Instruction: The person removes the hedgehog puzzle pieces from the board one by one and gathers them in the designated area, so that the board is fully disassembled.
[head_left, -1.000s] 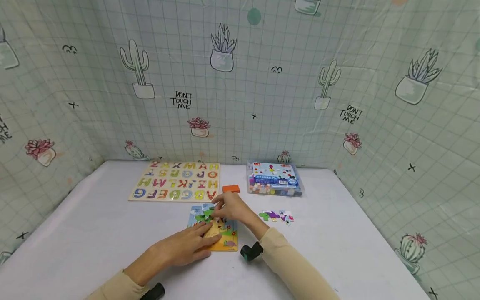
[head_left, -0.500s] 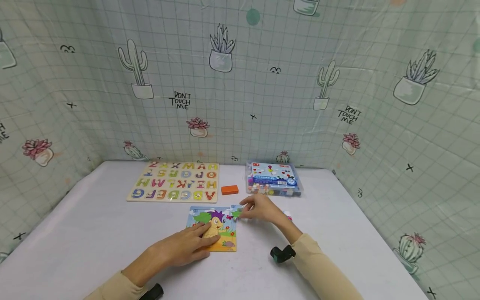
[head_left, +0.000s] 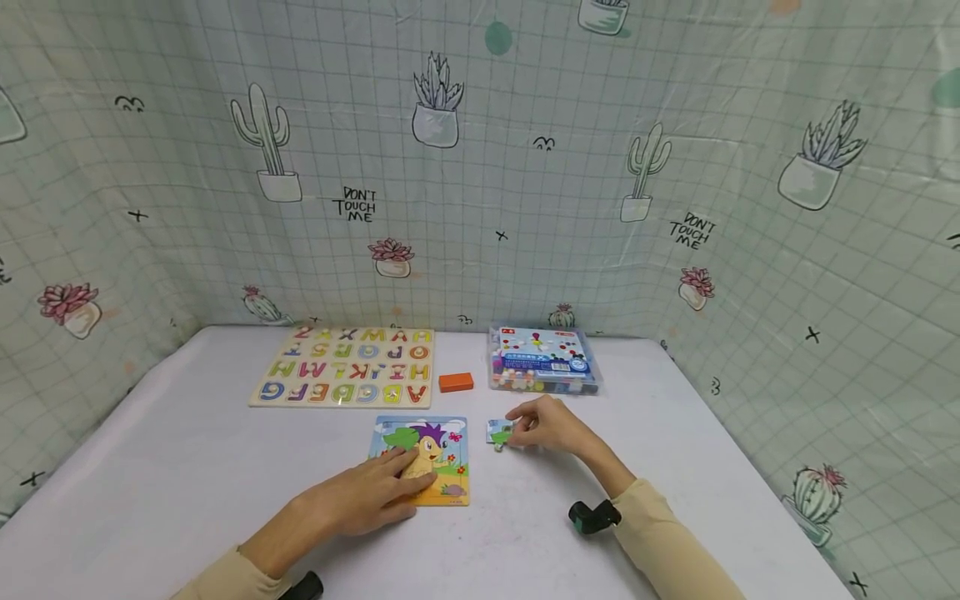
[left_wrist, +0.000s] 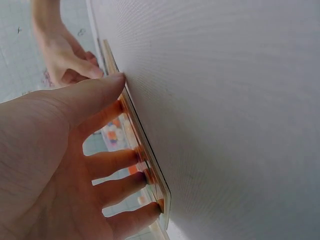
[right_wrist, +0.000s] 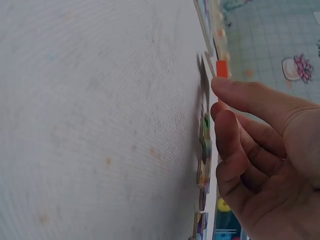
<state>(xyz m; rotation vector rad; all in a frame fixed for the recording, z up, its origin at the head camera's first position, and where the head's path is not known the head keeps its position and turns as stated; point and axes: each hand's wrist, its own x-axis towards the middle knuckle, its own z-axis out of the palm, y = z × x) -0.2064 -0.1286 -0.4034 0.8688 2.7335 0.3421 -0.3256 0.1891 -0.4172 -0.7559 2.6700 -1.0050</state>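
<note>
A hedgehog picture puzzle lies in its flat tray on the table. My left hand rests on its lower left, with spread fingertips pressing on its face in the left wrist view and the thumb at the near edge. To the right of the puzzle, my right hand pinches a puzzle piece with green foliage on blue between thumb and fingers. In the right wrist view this piece shows thin and edge-on, just off the table. Loose puzzle pieces lie under the right hand, hidden from the head view.
A wooden alphabet board lies at the back left. An orange block sits beside it. At the back right stands a clear plastic box of colourful parts. A patterned cloth rises behind the table.
My right hand has lifted the foliage piece off the puzzle's upper left and carried it right, past the tray's edge. The hedgehog's head is now uncovered. My left hand has stayed in place.
</note>
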